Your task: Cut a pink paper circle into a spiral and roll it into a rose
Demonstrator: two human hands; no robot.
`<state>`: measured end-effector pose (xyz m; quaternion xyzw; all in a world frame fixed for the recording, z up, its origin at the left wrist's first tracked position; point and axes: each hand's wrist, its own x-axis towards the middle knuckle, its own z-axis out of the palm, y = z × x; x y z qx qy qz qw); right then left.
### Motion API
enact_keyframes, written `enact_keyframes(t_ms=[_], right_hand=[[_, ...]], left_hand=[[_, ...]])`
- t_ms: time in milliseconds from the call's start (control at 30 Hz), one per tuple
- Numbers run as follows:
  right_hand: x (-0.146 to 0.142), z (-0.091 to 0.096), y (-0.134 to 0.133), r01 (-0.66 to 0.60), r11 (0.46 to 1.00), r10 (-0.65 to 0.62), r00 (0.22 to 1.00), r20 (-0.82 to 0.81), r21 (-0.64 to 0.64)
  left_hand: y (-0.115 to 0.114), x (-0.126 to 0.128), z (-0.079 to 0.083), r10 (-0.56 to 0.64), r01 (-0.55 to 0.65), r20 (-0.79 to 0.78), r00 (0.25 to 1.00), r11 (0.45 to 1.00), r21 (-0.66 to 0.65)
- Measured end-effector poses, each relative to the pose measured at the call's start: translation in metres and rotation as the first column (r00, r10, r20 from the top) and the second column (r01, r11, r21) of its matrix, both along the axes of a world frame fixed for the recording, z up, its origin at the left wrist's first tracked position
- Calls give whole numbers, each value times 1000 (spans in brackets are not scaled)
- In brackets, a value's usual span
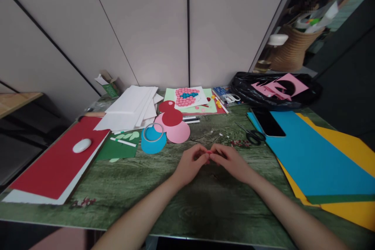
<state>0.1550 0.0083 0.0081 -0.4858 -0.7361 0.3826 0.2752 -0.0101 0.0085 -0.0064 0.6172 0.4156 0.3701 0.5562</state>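
Note:
My left hand and my right hand meet over the middle of the table, fingertips together. Both pinch a small pinkish-red piece, mostly hidden by the fingers; I cannot tell its exact kind. Beyond my left hand lie pink, red and blue paper circles, with a roll of tape on the blue one. Black-handled scissors rest past my right hand. At the back, a white sheet carries rows of pink and blue paper balls.
Red paper with a white oval object lies left, near white sheets and green paper. On the right are blue paper, yellow paper and a phone. A black bag holds pink scraps.

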Motion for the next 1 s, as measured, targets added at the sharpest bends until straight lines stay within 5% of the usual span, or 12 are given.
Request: enact_keyframes(t_ms=[333, 1000], right_hand=[[1, 1, 1, -7, 1000, 6, 999, 38, 22], [2, 5, 0, -26, 1000, 26, 999, 37, 7]], left_hand=[[5, 2, -2, 25, 28, 236, 971, 975, -219], [4, 1, 4, 46, 16, 251, 967, 971, -240]])
